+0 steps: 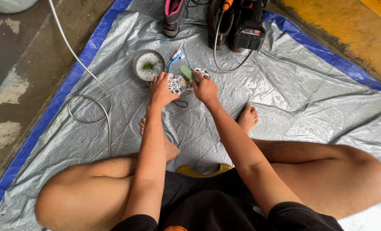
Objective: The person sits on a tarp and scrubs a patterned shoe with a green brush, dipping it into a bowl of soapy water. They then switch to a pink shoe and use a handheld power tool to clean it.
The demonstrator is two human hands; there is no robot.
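I sit on a grey tarp [293, 90] with my legs spread. My left hand [161, 89] grips the near side of a black-and-white patterned shoe [178, 84] and holds it just above the tarp. My right hand [204, 87] is closed on a green brush [187, 73] pressed against the top of the shoe. A black lace end hangs below the shoe. A round metal bowl [149, 65] with foamy water and a green piece in it stands just left of the shoe. A blue-and-white toothbrush [176, 57] lies beside the bowl.
At the tarp's far edge stand a pink-and-grey shoe [173, 17], a dark shoe [219, 23] and a black battery-powered tool [248, 28]. A grey hose [88, 81] loops at the left. Wet concrete lies left, a yellow surface [348, 25] at the right.
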